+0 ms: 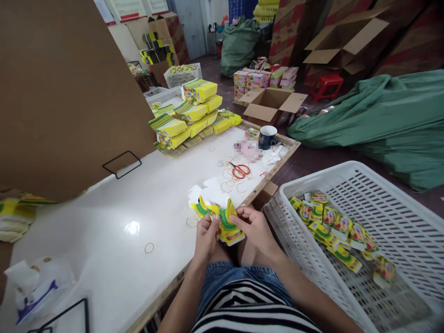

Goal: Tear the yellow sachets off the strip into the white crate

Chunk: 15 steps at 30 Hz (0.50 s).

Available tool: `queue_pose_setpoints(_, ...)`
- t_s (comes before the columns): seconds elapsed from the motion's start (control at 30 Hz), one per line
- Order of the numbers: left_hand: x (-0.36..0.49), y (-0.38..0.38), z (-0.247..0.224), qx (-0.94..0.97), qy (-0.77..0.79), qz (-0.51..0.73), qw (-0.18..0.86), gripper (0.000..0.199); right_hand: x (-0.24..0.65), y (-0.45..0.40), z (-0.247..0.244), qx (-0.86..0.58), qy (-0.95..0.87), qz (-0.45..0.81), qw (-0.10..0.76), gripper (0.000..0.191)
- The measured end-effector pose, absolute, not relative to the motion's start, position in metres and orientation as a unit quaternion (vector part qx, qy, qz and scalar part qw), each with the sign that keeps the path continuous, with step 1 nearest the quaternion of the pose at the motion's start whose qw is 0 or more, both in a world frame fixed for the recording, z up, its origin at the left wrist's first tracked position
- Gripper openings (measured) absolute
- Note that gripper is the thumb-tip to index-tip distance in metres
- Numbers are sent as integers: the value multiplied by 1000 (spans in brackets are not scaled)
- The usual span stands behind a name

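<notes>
**yellow-green carton pinched between 2 bare hands at the tabletop's near edge**

the yellow-green carton [227, 221] is held over the near long edge of the tabletop [114, 222], its lower end out past that edge, above the lap. the left hand [206, 233] has thumb and fingers closed on it near the middle; the right hand [255, 227] pinches its right side, thumb on the printed face, fingers bent behind. neither grip shows a clear gap.

the carton lies directly between the 2 hands, so neither is clearly nearer: both touch it. its right-hand panel seems to run lengthwise away from the body, roughly across the line joining the hands. another printed part angles off beyond the left fingers, toward white card flaps [210, 190] over the tabletop; whether this is all 1 piece, i cannot tell.

red-handled scissors [240, 171] lie among thin loops [227, 186] farther along the near edge, and a dark mug [268, 138] stands by the far right corner. stacked yellow cartons [199, 113] sit along the far edge toward that end. to the right, beside the tabletop, a white basket [354, 165] holds small cartons [342, 226], mostly near its left side.
</notes>
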State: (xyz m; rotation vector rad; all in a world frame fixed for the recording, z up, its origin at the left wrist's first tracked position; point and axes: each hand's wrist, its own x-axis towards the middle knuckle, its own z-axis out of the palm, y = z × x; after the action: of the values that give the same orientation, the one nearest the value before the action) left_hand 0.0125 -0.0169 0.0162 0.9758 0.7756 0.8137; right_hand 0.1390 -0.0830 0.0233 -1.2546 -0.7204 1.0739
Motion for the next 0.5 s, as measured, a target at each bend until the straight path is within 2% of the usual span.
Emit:
queue_pose_setpoints(0.1,15,-18,18,489,390,389,676,36,136,-81,20,-602,-325,396,613,33)
queue_pose_setpoints(0.2,15,-21,24,515,385,414,644,59,137,-80,18,-624,-353,345,606,27)
queue_pose_setpoints(0.27,12,-23,29,529,361,405,652,69,141,-80,20,-601,-387,343,609,31)
queue_pose_setpoints(0.37,5,-22,38,549,323,366,678,66,152,-80,25,-547,-444,374,603,46)
queue_pose_setpoints(0.5,-4,-18,48,551,280,303,725,48,169,-79,36,-501,-495,421,572,31)
